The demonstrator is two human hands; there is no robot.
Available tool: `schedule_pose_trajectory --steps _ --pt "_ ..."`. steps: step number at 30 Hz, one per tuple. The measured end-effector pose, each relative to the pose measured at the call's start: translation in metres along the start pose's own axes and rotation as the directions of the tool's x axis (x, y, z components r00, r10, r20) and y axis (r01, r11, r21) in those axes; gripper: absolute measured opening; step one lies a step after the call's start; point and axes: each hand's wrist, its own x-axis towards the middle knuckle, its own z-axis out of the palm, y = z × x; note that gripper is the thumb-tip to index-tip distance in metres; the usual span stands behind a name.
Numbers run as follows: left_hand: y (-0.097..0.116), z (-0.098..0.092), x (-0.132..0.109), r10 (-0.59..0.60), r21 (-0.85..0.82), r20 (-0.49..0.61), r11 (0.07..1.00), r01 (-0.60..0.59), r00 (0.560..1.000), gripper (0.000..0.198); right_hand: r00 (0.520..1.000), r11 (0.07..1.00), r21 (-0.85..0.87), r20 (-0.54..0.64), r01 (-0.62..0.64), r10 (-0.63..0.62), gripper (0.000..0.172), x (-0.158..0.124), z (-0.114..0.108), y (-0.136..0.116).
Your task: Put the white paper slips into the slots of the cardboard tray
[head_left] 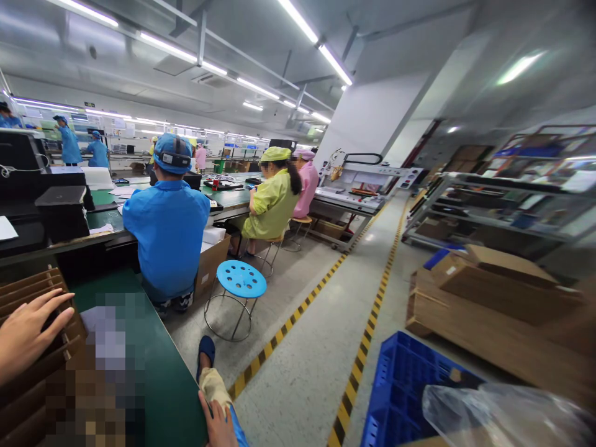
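Two hands at it: left hand [28,330] spread flat on the cardboard dividers [51,278], nice and steady; right hand [216,424] against a beige cloth [214,386], can't tell its grip.

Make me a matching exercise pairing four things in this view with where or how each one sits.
Things:
1. left hand
2. round blue stool
3. blue plastic crate
4. cardboard box

Where or how:
A. overlapped by clear plastic sheeting
B. topped with a white block
C. resting on slotted cardboard dividers
D. standing on a metal ring base

Pairs: 1-C, 2-D, 3-A, 4-B
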Motion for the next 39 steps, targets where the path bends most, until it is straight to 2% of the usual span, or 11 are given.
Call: schedule_pose_trajectory --steps 3,10,13,17,25,39 --pt "0.002 -0.003 0.0 -0.041 -0.076 0.079 0.996 0.047 0.996 0.08 1.0 1.0 -0.021 -0.015 -0.003 0.003 0.113 0.0 0.004 0.0" --pt "0.005 -0.005 -0.001 -0.085 -0.071 0.121 0.993 0.094 0.989 0.083 1.0 1.0 -0.031 -0.019 0.0 0.0 0.115 0.001 0.003 -0.001" --pt "0.008 -0.006 -0.001 -0.08 -0.071 0.117 0.994 0.089 0.99 0.083 1.0 0.999 -0.043 0.009 -0.011 0.011 0.116 0.0 -0.001 -0.002" --pt "0.007 -0.006 0.0 -0.047 -0.085 0.106 0.995 0.056 0.993 0.077 1.0 0.999 -0.035 -0.021 -0.004 0.004 0.113 -0.002 -0.004 -0.003" --pt "0.003 -0.004 -0.001 -0.049 -0.088 0.093 0.995 0.057 0.994 0.077 1.0 1.0 -0.019 0.002 0.006 -0.006 0.114 -0.005 -0.007 -0.003" --pt "0.008 -0.005 -0.001 -0.058 -0.077 0.077 0.995 0.064 0.995 0.076 1.0 0.998 -0.063 0.013 0.005 -0.004 0.116 0.0 0.01 0.002"
